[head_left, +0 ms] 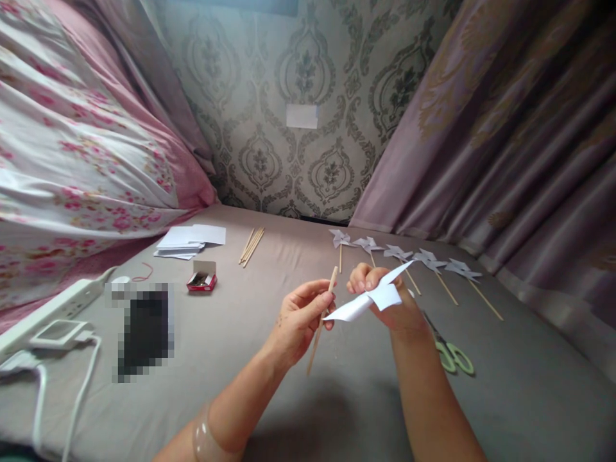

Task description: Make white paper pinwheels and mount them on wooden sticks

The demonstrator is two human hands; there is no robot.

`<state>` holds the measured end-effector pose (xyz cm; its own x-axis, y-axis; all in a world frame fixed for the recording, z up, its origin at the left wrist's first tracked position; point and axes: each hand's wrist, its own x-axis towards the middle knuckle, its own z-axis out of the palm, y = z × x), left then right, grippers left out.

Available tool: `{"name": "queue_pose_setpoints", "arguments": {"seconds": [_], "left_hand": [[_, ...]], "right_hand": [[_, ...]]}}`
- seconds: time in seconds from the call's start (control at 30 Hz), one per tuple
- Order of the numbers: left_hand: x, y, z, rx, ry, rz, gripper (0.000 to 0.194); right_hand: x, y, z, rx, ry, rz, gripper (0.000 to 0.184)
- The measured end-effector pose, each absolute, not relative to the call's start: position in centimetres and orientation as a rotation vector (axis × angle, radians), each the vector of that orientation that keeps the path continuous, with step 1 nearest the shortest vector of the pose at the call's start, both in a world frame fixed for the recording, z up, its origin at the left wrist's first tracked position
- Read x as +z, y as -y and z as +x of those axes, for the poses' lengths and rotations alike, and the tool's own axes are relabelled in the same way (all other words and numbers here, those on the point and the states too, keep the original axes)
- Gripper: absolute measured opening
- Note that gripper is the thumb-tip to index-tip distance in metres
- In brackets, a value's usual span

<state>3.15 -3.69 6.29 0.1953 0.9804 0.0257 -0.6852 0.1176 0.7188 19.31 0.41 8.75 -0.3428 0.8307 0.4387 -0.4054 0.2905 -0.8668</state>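
In the head view my left hand [303, 314] is closed around a thin wooden stick [315, 346], which stands tilted with its upper end above the thumb. My right hand [380, 298] pinches a white paper pinwheel [387, 297] near its middle. One pointed blade of the pinwheel reaches towards my left fingers, close to the stick. Whether paper and stick touch, I cannot tell. Behind my right wrist lie green-handled scissors [452, 356], partly hidden by the arm.
Several finished pinwheels on sticks [430, 260] lie in a row at the right. Farther left are loose sticks [253, 247], stacked white paper [180, 240] and a small open red box [202, 279]. A power strip [62, 311] with cables runs along the left edge.
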Motion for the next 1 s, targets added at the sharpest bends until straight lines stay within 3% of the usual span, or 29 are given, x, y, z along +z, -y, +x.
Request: {"name": "queue_pose_setpoints", "arguments": {"seconds": [0.5,1.0], "left_hand": [[6.4,4.0,3.4,1.285,-0.480,0.764,0.027],[5.8,4.1,3.4,1.324,-0.418,0.816,0.024]], "right_hand": [[7.4,-0.4,17.3,1.522,1.261,-0.415,0.022],[7.3,-0.3,16.7,1.545,1.162,-0.496,0.036]]}}
